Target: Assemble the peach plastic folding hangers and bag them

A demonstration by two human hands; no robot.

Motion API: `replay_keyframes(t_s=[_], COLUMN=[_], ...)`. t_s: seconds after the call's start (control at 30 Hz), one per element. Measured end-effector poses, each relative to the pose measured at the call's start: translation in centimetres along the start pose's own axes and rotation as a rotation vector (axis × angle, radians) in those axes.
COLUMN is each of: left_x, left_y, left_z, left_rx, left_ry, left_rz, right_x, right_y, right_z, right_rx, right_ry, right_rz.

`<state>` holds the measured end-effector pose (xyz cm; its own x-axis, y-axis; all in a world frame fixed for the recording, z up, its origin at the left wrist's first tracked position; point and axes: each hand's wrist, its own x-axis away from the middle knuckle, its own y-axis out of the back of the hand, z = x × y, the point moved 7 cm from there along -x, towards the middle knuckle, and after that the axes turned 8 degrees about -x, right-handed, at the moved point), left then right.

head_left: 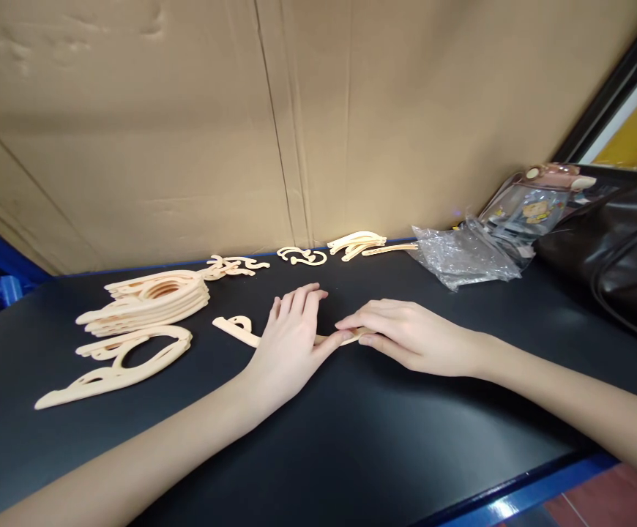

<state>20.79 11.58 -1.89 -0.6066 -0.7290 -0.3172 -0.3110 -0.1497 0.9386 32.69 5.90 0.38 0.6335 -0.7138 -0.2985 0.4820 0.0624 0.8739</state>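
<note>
A cream plastic hanger piece (pixel 241 333) lies at the middle of the black table, its left end bare and its middle covered by my left hand (pixel 291 340). That hand is laid over the piece, palm down, thumb pressing it near its right part. My right hand (pixel 411 337) pinches the piece's right end between thumb and fingertips. The fingertips of both hands are close together. To the left lie a stack of folded cream hangers (pixel 148 304) and, in front of it, one separate folded hanger (pixel 121 369).
Small cream hooks (pixel 302 256), a tangle of similar parts (pixel 231 266) and curved strips (pixel 356 243) lie along the back edge by the cardboard wall (pixel 187 132). Right of them are a clear plastic bag (pixel 461 256), a transparent bottle (pixel 532 208) and a dark leather bag (pixel 615 249).
</note>
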Motion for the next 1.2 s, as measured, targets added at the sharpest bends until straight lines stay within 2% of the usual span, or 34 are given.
replay_keyframes(t_s=[0.2,0.4,0.53,0.67,0.8,0.9,1.03,1.2], left_x=[0.1,0.1,0.3,1.3,2.3,2.5,2.2,2.1], left_y=[0.0,0.5,0.9,1.4,1.8,1.2,0.3,0.5], left_z=[-0.1,-0.6,-0.7,0.4,2.9,4.4,4.2,3.9], left_rx=[-0.013,-0.011,-0.015,-0.027,-0.079,-0.111,-0.082,-0.057], left_ry=[-0.015,-0.076,-0.096,-0.073,0.012,0.086,0.035,0.023], left_rz=[-0.012,-0.053,-0.072,-0.038,-0.013,0.074,0.184,0.17], right_x=[0.0,0.1,0.5,0.8,0.8,0.7,0.7,0.5], right_y=[-0.1,-0.1,0.4,0.8,1.5,2.2,2.3,1.6], right_z=[0.0,-0.8,-2.1,-3.3,-3.1,-2.8,-2.6,-1.7], right_rx=[-0.035,0.109,0.238,0.395,0.514,0.574,0.577,0.421], right_ry=[-0.013,-0.001,-0.029,-0.06,-0.083,-0.169,-0.25,-0.188], right_rz=[-0.001,0.017,0.014,0.017,-0.039,-0.089,-0.061,-0.05])
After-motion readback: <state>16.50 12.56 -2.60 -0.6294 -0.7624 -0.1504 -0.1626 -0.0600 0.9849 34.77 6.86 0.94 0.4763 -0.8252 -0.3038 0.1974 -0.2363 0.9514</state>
